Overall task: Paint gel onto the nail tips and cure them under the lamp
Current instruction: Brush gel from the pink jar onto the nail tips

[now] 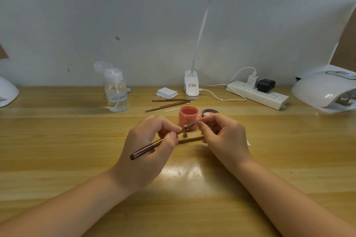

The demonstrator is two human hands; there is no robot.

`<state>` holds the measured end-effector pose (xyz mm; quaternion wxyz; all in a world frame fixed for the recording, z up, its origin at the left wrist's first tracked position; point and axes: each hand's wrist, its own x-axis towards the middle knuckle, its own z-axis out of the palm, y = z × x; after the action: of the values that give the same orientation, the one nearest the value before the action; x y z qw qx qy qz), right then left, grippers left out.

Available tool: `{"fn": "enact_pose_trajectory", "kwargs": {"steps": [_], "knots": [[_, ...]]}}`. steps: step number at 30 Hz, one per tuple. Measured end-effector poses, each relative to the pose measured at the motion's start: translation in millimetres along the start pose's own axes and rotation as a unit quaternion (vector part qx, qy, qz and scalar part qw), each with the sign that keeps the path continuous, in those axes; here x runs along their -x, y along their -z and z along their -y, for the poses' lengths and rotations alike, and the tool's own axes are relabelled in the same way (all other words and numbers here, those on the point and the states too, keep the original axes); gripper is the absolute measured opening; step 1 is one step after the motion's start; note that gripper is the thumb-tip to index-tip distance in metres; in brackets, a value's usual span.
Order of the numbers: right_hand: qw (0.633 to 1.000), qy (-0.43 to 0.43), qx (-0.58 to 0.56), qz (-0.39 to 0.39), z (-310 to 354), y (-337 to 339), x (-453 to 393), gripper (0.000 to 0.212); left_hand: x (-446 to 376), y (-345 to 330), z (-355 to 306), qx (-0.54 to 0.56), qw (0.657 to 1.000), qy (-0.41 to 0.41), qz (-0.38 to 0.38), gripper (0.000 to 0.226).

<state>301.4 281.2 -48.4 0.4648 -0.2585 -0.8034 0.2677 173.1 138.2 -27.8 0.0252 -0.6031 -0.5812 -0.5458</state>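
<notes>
Two bare forearms reach in over the wooden table point(57, 140), meeting near its middle. At the far right edge sits the white curing lamp point(325, 90), well apart from the hands. A clear pump bottle point(116, 92) stands back left. Between the hands lies a wooden nail stand point(190, 138), and just behind it the open pink gel jar point(188, 117), its lid point(209, 113) beside it. The left hand point(148, 152) has its fingers clamped on a brown brush point(148, 148), whose bristle end slants up toward the right hand point(225, 136). That hand's thumb and forefinger are pinched together at the brush tip; the nail tip between them is too small to make out.
</notes>
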Motion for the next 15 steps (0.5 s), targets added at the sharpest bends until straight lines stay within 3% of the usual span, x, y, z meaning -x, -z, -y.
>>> {"fn": "enact_pose_trajectory", "kwargs": {"steps": [15], "knots": [[1.0,-0.002,-0.011,0.015,1.4,1.0,-0.1,0.01,-1.8,-4.2,-3.0,0.035,0.998,0.052,-0.007,0.016]]}}
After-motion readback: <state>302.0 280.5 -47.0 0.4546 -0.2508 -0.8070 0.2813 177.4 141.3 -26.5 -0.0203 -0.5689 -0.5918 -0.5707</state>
